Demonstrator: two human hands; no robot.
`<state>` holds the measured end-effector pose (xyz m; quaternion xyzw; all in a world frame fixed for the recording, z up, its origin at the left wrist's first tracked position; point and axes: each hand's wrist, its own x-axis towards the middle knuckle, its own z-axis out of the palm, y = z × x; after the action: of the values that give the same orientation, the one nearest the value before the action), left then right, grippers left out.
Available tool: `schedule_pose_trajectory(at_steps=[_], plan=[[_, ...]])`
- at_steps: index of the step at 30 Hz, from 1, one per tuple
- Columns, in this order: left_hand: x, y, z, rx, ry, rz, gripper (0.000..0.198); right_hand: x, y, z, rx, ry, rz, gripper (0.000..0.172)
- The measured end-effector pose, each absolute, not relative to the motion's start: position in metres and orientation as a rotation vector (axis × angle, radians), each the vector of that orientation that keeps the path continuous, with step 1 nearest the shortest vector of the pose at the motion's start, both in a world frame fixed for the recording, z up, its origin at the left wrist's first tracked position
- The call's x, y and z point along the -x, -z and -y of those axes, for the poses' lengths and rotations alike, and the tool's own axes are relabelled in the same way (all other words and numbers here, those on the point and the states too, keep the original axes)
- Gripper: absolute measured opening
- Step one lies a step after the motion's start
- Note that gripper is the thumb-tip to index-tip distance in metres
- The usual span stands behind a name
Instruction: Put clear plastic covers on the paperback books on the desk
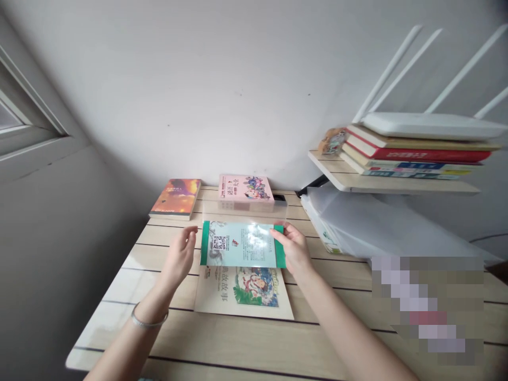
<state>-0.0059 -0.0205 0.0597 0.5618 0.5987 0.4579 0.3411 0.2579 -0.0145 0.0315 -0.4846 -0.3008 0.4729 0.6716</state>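
Note:
My right hand [296, 247] grips the right end of a light-blue book [242, 244] with green ends, thumb on top. A QR code shows on the book's left part, and glare lies across its printed text. A clear plastic film [245, 211] extends beyond the book's far edge. Just off the left end is my left hand [184, 254], its fingers loosely bent and apart from the book. Beneath the held book, a cream picture book [244, 296] lies on the slatted table [159, 286], partly covered by it.
An orange book [175, 197] and a pink book [246, 188] lie near the wall. To the right, plastic sleeves [349, 217] sit under a small shelf [349, 180] bearing stacked books [416, 153] and a white router [432, 125]. A blurred-out patch covers the lower right.

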Motion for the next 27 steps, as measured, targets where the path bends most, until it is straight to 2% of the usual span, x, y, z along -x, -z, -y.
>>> schedule_pose_trajectory(at_steps=[5,12,15,18,27], plan=[[-0.018,-0.064,0.004,-1.126,-1.301,-1.34,0.04,-0.255,-0.034,0.012,1.082,-1.044,0.674,0.038],[-0.03,-0.038,0.006,-1.093,-1.346,-1.363,0.034,-0.252,-0.031,0.023,1.08,-1.111,0.618,0.041],[-0.03,-0.03,0.013,-1.178,-1.376,-1.387,0.031,-0.253,-0.028,0.029,1.088,-1.15,0.594,0.037],[-0.032,-0.028,0.018,-1.218,-1.391,-1.428,0.029,-0.253,-0.029,0.032,1.099,-1.17,0.588,0.031],[-0.036,-0.029,0.018,-1.199,-1.406,-1.522,0.028,-0.256,-0.018,0.03,1.15,-1.096,0.71,0.03]])
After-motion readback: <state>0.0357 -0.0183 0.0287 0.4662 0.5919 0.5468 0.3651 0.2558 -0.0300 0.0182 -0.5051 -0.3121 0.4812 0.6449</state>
